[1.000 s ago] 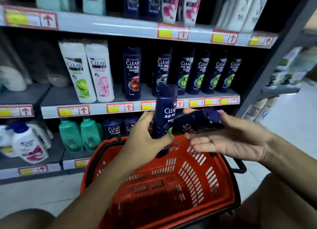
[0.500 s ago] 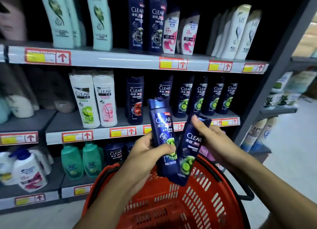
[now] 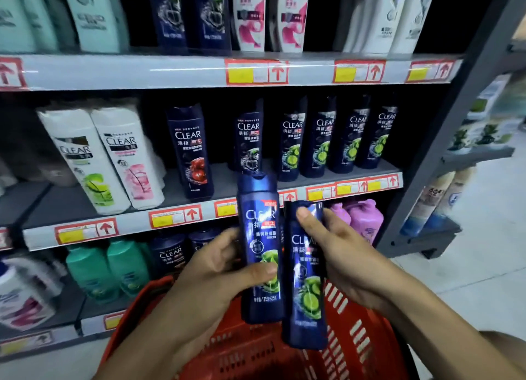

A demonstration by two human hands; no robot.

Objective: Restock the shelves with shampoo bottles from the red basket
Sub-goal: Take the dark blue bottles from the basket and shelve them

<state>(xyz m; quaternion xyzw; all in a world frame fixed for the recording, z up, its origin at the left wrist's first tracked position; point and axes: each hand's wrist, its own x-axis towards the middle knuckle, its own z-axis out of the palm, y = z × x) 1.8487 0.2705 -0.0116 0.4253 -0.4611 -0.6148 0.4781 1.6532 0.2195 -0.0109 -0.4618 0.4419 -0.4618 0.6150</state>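
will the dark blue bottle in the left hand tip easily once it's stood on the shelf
Probably fairly tippy: the dark blue plastic shampoo bottle in the left hand looks tall and slim with a narrow base. It likely stays rigid in the grip. Its glossy surface may be somewhat slippery.

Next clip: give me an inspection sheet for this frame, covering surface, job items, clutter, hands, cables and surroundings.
Surface: grey middle shelf, partly stocked.
Job's things: two dark blue Clear shampoo bottles, upright, one per hand, above red plastic basket; left-hand bottle, right-hand bottle.
Clutter: nothing seen.
Grippers: left hand grips one bottle; right hand grips the other.
Cables: nothing seen.
Surroundings: matching green-label Clear bottles on middle shelf; pink bottles below; pale floor.
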